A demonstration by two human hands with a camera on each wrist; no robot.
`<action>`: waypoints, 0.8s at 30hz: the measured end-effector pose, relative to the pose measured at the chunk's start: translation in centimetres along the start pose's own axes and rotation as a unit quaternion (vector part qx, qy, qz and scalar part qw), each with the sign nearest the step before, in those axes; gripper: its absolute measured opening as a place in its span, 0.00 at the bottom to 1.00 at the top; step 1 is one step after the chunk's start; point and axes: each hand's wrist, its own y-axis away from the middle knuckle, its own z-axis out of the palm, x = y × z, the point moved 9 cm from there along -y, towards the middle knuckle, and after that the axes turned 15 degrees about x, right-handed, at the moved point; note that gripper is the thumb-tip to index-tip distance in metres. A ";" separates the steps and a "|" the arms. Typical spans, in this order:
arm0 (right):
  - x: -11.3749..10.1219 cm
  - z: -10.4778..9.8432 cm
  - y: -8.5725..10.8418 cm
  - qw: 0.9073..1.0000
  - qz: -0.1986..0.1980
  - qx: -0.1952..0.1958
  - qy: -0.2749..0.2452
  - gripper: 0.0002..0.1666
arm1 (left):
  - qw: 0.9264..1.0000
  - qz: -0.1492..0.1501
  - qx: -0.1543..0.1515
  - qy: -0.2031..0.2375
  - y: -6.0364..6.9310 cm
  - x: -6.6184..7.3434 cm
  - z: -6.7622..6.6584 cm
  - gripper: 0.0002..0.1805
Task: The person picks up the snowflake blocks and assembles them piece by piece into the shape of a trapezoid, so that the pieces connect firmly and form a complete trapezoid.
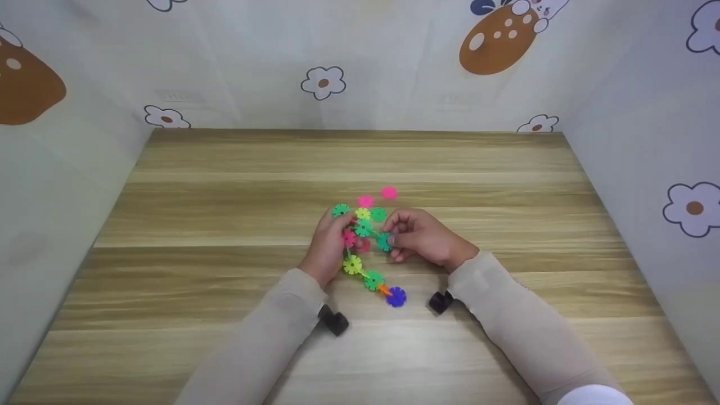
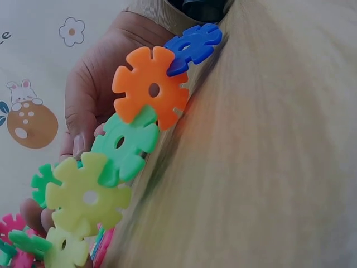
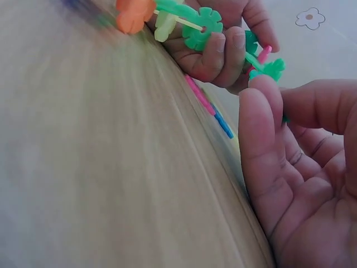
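Plastic discs with notched rims make a chain (image 1: 354,259) low in front of you, just above the table (image 1: 197,214) and between your two wrists. Your left hand (image 1: 328,247) is curled round its middle, so that grip is grasping the chain. Your right hand (image 1: 423,237) pinches a green disc (image 1: 383,242) between thumb and finger at the side of the cluster; that grip has hold of it.

By the look of it, a good part of the joining is done. Your left wrist view shows one run clearly: a blue disc (image 2: 205,40) at the tail, then an orange disc (image 2: 134,89), a green one, and two yellow ones — each slotted across its neighbour. Further up, pink and green pieces bunch by your left fingers, and how those link is too crowded to tell.

What seems left is small: a pink disc (image 1: 389,192) lies apart on the table beyond your hands, with a second pink one (image 1: 365,200) near it. You can't tell whether the yellow piece (image 1: 360,214) beside that one is loose or joined — nor whether the disc under your right fingers is fully seated.
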 end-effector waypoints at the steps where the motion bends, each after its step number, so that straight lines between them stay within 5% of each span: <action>1: 0.0 0.1 0.0 1.000 -0.002 -0.001 0.000 0.09 | 1.000 0.001 -0.001 -0.002 0.0 0.0 0.0 0.12; 24: 0.0 -0.1 0.1 1.000 0.001 0.011 0.020 0.07 | 0.996 -0.007 -0.042 -0.082 0.7 -0.1 0.4 0.17</action>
